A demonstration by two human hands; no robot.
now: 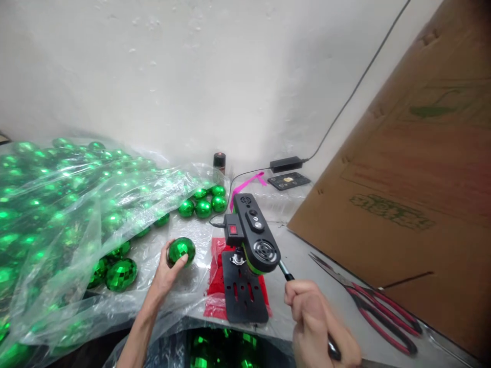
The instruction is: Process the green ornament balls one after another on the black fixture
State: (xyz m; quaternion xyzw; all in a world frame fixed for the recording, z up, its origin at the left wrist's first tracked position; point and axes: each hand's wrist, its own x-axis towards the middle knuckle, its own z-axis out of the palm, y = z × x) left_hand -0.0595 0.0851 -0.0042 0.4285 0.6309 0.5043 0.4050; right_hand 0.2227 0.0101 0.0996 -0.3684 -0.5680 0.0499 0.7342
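In my left hand [169, 270] is a shiny green faceted ball [181, 251], with my fingers behind it and my thumb over its front. It is off the table, left of a black belt machine [258, 232] with a red switch and a slotted base plate. My right hand [316, 319] is closed round the black handle of a tool [284, 270] with a metal shaft. The shaft points to the machine's lower right side; its tip is hidden there. Several more green balls [121, 274] lie left of my left hand.
Clear plastic sheeting [126, 204] covers many green balls at left. Red-handled shears [378, 312] lie at right, beside a large cardboard box [414, 179]. Behind are a power adapter [286, 163], a phone-like black slab [288, 180] and a dark-capped bottle [219, 161]. More balls [224, 350] sit below the front edge.
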